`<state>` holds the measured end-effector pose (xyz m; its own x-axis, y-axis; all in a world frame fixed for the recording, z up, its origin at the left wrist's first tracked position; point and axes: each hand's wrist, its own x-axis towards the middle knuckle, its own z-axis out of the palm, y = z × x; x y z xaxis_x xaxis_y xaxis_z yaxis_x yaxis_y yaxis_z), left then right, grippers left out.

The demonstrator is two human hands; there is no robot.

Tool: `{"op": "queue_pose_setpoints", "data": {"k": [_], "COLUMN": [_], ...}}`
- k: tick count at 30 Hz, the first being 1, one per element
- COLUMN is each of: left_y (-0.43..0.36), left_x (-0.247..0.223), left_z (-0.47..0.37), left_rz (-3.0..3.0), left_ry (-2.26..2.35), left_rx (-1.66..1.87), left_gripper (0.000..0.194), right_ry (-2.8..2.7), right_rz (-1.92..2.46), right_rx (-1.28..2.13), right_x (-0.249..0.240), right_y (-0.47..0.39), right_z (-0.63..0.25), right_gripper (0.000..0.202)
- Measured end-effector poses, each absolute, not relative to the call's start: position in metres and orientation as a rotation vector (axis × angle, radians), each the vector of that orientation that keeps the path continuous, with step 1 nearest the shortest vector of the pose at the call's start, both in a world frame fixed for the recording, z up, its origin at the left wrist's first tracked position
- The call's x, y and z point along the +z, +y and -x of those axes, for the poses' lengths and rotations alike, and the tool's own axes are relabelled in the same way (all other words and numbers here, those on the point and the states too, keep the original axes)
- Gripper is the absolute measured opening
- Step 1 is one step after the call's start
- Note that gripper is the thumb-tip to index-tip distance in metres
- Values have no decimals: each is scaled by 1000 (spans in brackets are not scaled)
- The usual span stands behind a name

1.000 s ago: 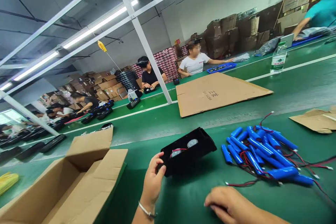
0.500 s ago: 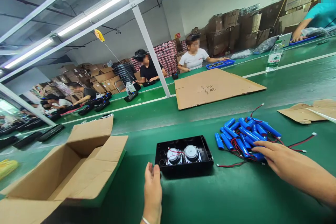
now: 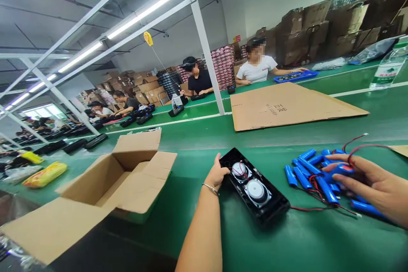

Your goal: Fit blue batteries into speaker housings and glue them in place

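My left hand (image 3: pixel 218 175) grips the near-left end of a black speaker housing (image 3: pixel 270 212), thumb over its rim. The housing is turned at a slant, open side up. Inside it sit two round speakers (image 3: pixel 256 191) with silver-white backs and thin red wires. At the right, my right hand (image 3: pixel 360 178) has its fingers closed around a blue battery pack (image 3: pixel 342 170) with a red and black lead. Beneath and beside that hand lies a heap of blue battery packs (image 3: pixel 307 168), their leads tangled. The hand hides part of the heap.
An open cardboard box (image 3: pixel 92 178) stands left on the green bench (image 3: pixel 191 229). A flat cardboard sheet (image 3: pixel 293 106) lies beyond the housing, with a water bottle (image 3: pixel 387 70) at the far right. Co-workers sit across the line. A white post (image 3: pixel 207 42) rises behind the bench.
My left hand has taken hold of the housing, which has swung from straight to slanted. My right hand has closed on a battery pack at the heap. The camera view has shifted left.
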<state>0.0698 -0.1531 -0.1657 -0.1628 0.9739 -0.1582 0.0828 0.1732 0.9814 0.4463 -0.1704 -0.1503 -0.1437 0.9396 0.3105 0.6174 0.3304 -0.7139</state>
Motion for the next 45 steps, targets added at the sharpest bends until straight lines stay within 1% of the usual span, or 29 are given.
{"op": "queue_pose_setpoints", "data": {"k": [3,5,8,10,12,15,19,24,35,41,45], "left_y": [-145,-143,-141,-141,-140,-139,-137,-137,-140,-139,-139], "left_x": [-176,-183,-190,-192,-193,-197,-205,-209,-202,-203,-204], "left_z": [-87,-97,-102,-100,-97,-98,-103,-103,-104,-102,-102], "left_rz": [-1091,-1096,-1110,-1122,-1145,-1151,-1115,-1107,-1118,-1148,-1139], "left_ry": [1296,1219,1101,1022,921,806,802,809,894,937,923], "left_rx": [1206,1251,1242,1210,1199,1225,1274,1267,1252,1248,1256], "left_gripper": [92,92,90,92,91,86,90,93,89,89,90], "right_ry": [-1751,-1694,-1717,-1727,-1736,-1775,-1845,-1951,-2272,-2369,-2394], "right_rz": [1256,1212,1146,1105,1059,1018,1008,1014,1001,939,940], "right_rx": [1088,1231,1150,1103,1134,1188,1220,1133,626,453,391], "right_x": [-138,-131,-124,-125,-130,-141,-151,-151,-157,-154,-156], "right_y": [-169,-164,-145,-127,-108,-85,-73,-72,-67,-63,-62], "right_z": [-408,-383,-345,-321,-298,-273,-257,-257,-266,-268,-267], "right_gripper": [58,58,53,56,58,50,40,34,21,24,21]}}
